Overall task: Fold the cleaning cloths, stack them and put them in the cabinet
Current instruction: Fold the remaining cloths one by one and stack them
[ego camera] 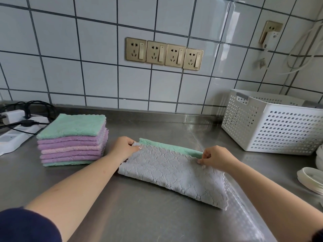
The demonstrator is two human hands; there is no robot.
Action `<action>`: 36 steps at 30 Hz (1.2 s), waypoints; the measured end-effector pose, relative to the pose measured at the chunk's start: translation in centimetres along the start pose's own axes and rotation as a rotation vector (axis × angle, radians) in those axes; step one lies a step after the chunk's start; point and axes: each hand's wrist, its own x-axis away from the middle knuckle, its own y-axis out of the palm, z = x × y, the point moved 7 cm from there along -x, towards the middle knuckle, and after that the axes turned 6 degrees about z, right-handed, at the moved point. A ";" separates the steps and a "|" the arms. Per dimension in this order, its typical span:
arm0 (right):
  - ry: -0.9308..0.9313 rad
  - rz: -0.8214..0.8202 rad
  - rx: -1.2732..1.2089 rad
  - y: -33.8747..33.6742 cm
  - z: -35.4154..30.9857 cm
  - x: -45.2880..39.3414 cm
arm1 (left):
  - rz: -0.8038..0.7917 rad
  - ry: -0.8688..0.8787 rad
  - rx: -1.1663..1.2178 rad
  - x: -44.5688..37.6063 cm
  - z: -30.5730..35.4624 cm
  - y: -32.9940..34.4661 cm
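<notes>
A grey-and-green cloth (173, 173) lies folded in half on the steel desk (139, 215), between the two hands. The left hand (125, 147) pinches its far left corner, and the right hand (215, 158) pinches its far right corner, where the green underside shows along the far edge. A stack of folded cloths (72, 139), green, purple and pink, sits just left of the left hand. A white perforated basket (272, 126) stands at the right against the wall; its contents cannot be seen.
</notes>
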 end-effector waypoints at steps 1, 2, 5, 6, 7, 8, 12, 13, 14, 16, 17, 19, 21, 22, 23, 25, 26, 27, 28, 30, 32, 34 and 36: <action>-0.018 -0.003 0.026 -0.1 -0.4 -0.1 | -0.017 -0.003 0.004 0.0 0.1 0.2; -0.042 -0.003 0.027 0.0 -1.0 -0.2 | -0.032 -0.003 -0.001 0.0 0.2 0.3; -0.103 -0.013 -0.081 0.7 -3.5 -0.3 | 0.013 0.188 -0.150 1.5 2.1 -0.2; -0.121 -0.016 -0.105 1.0 -4.6 -0.3 | 0.033 0.345 -0.179 3.0 3.8 -0.5; -0.142 -0.016 -0.120 1.4 -5.5 -0.4 | 0.007 0.511 -0.200 4.8 5.5 -0.5; -0.165 -0.013 -0.129 1.8 -6.6 -0.6 | -0.078 0.650 -0.237 7.0 6.8 -0.1; -0.204 0.009 -0.111 3.0 -8.9 -1.0 | -0.540 0.765 -0.587 14.1 6.3 3.9; -0.194 0.020 -0.099 3.1 -8.9 -1.1 | -0.587 0.728 -0.645 14.8 5.6 4.6; -0.181 0.029 -0.088 3.2 -8.9 -1.2 | -0.604 0.702 -0.671 15.1 5.2 5.0; -0.158 0.048 -0.065 3.2 -8.6 -1.3 | -0.605 0.671 -0.662 15.0 5.0 5.0; -0.154 0.057 -0.058 3.2 -8.5 -1.3 | -0.599 0.668 -0.650 14.8 5.1 4.9; -0.156 0.080 -0.069 2.7 -8.4 -1.1 | -0.553 0.685 -0.580 14.4 5.5 4.5; -0.163 0.120 -0.101 1.4 -8.7 -0.7 | -0.440 0.685 -0.427 13.7 5.8 3.7; -0.170 0.132 -0.129 0.7 -8.9 -0.5 | -0.361 0.654 -0.336 13.2 5.7 3.0; -0.183 0.134 -0.169 0.0 -9.1 -0.3 | -0.277 0.603 -0.258 12.8 5.6 2.1; -0.219 0.092 -0.250 -1.5 -9.8 0.2 | -0.165 0.447 -0.132 12.1 4.9 0.4; -0.231 0.057 -0.271 -2.1 -10.2 0.5 | -0.155 0.377 -0.077 12.0 4.6 -0.1; -0.232 0.026 -0.291 -2.6 -10.3 0.6 | -0.178 0.322 -0.036 12.1 4.4 -0.3; -0.221 0.002 -0.315 -3.2 -10.5 0.9 | -0.220 0.280 -0.001 12.5 4.4 -0.4; -0.163 -0.047 -0.433 -3.8 -10.6 1.3 | -0.299 0.206 0.089 13.4 4.4 -0.5; -0.081 -0.113 -0.638 -4.0 -10.6 2.0 | -0.324 0.116 0.234 13.7 3.9 -0.5; -0.028 -0.169 -0.810 -4.2 -10.9 3.2 | -0.347 -0.023 0.538 13.9 3.5 -0.3; -0.015 -0.206 -0.940 -4.4 -11.5 4.5 | -0.328 -0.188 0.894 14.1 3.7 -0.5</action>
